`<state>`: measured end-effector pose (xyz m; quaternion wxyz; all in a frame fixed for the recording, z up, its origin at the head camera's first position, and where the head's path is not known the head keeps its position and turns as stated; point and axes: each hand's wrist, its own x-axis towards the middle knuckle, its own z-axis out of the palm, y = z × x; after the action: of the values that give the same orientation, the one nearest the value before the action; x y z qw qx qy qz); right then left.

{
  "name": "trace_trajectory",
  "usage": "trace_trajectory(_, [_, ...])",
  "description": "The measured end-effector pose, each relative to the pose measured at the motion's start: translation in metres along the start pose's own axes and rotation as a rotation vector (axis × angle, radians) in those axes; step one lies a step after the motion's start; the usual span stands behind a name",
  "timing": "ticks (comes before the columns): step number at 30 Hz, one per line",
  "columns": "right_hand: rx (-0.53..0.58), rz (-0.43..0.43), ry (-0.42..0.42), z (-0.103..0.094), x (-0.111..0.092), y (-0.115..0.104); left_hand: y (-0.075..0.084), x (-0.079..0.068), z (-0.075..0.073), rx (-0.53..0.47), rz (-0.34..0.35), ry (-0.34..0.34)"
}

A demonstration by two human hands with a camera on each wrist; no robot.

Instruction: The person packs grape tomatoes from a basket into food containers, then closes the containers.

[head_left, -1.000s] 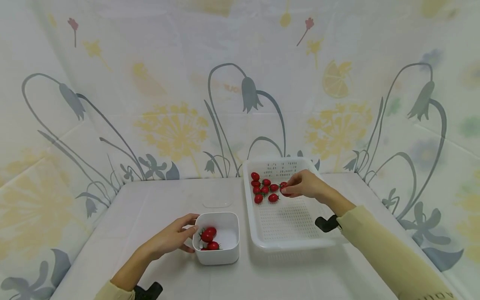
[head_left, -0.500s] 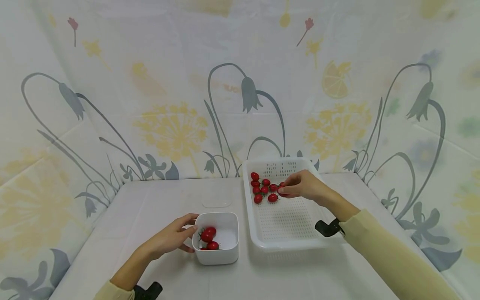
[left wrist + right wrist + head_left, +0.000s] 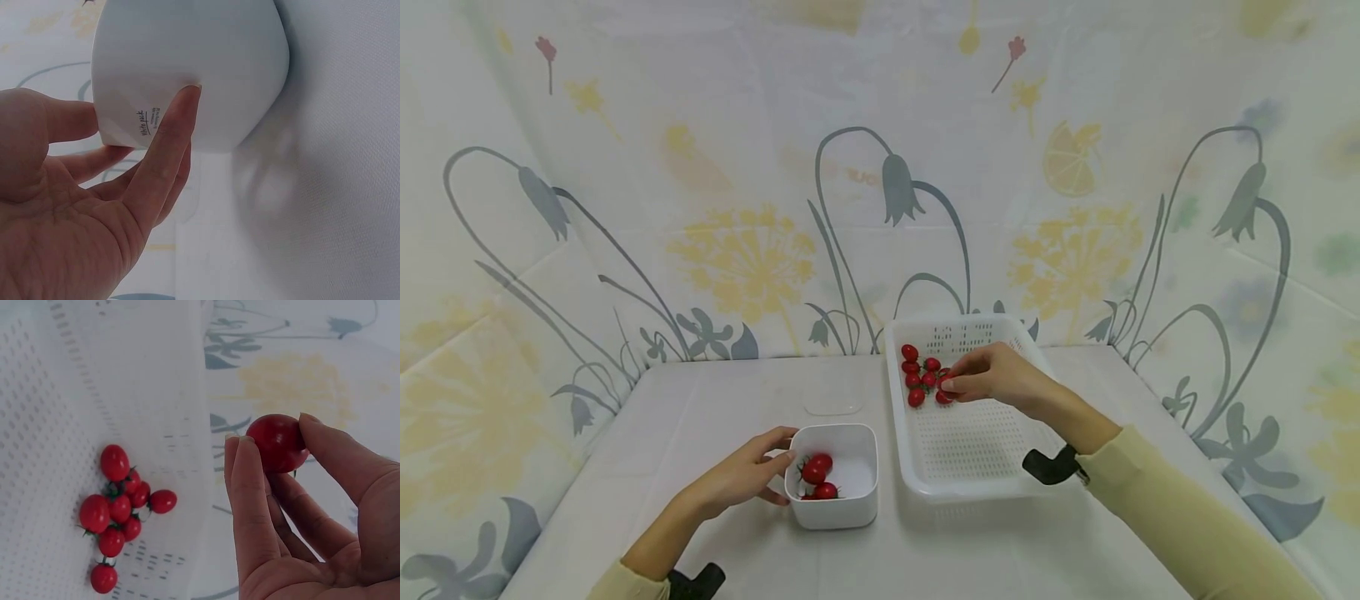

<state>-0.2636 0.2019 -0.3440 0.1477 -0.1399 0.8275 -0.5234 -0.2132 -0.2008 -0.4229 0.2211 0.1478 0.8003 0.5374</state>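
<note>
In the head view my right hand [image 3: 1003,379] is over the white perforated basket [image 3: 981,446]. Its thumb and fingertips pinch one red cherry tomato [image 3: 278,442], seen close up in the right wrist view. Several other cherry tomatoes [image 3: 916,380] lie grouped at the basket's left side, some with green stems. My left hand [image 3: 752,468] touches the left side of a small white square box [image 3: 838,515] with fairly straight fingers. The left wrist view shows its fingertips against the outer wall [image 3: 231,56]. Inside the box are several cherry tomatoes [image 3: 816,471].
A clear flat piece [image 3: 833,405], outlined faintly, lies on the white tabletop [image 3: 722,400] behind the box. Behind the table hangs a flower-printed cloth [image 3: 745,258]. The basket stands just right of the box with a narrow gap between them.
My right hand has moved a little left over the basket with the pinched tomato, now overlapping the other tomatoes. The left hand and the box have stayed put.
</note>
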Motion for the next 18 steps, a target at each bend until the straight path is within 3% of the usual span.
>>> trace_trajectory(18, [0.09, -0.105, -0.004, 0.043, -0.003, -0.017, -0.002, 0.002, -0.001, 0.0, 0.006, 0.003])
